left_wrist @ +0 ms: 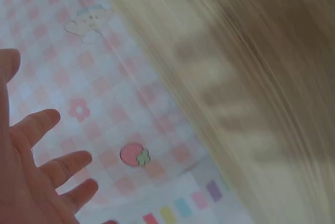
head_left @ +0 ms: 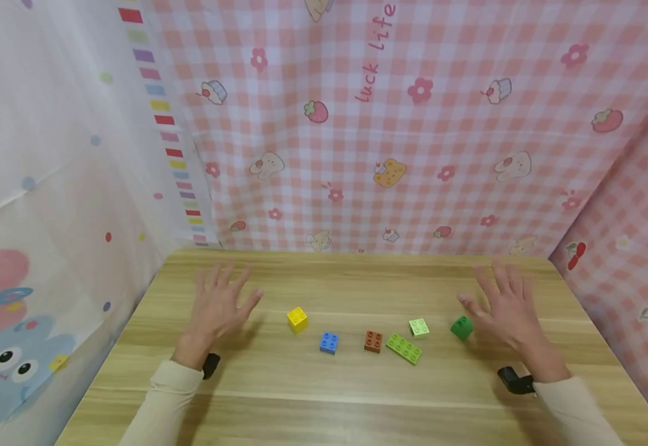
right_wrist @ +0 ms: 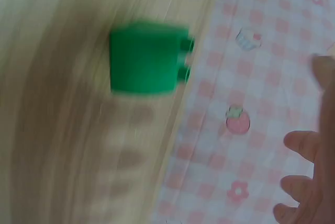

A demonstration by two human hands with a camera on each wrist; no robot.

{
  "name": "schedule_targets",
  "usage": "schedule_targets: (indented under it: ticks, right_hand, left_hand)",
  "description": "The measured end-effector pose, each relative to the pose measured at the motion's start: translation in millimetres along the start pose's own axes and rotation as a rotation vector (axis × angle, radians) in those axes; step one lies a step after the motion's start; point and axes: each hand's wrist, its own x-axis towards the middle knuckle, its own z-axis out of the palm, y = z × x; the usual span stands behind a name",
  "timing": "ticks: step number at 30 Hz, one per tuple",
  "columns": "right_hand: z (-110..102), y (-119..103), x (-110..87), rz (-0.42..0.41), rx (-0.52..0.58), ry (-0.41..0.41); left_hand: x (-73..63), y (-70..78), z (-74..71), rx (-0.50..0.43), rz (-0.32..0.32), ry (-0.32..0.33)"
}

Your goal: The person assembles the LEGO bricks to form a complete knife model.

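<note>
Green block sits toward the table's right edge, just beside the right hand, which I see spread wide. Left hand also wide, near the left edge; yellow block is nearest it.

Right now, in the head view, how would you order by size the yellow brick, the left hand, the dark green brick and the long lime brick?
1. Left hand
2. Long lime brick
3. Yellow brick and dark green brick: they look too alike, so I do not rank them.
</note>
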Motion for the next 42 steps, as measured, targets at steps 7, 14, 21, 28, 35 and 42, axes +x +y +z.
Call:
schedule_targets:
  ticks: [7,14,21,28,35,42]
  right_hand:
    - [8,-22,-4.7,0.006,0.242,-0.011]
    - [14,-51,-16.9,0.028,0.408,-0.013]
    - [24,-72,-27.5,0.029,0.597,-0.171]
    - [39,-81,-35.8,0.089,0.677,-0.322]
    - [51,-80,-39.1,0.119,0.66,-0.347]
    - [58,-79,-41.3,0.084,0.645,-0.327]
  left_hand:
    - [-0.5,16.4,9.4,-0.291,0.029,-0.074]
    - [-3.4,31.1,28.7,-0.571,-0.031,-0.234]
    - [-7.7,37.4,41.8,-0.709,-0.048,-0.295]
    - [-8.0,42.2,49.6,-0.786,-0.042,-0.303]
    - [-8.5,47.8,55.2,-0.811,-0.091,-0.335]
    - [-8.1,52.0,57.9,-0.846,-0.171,-0.368]
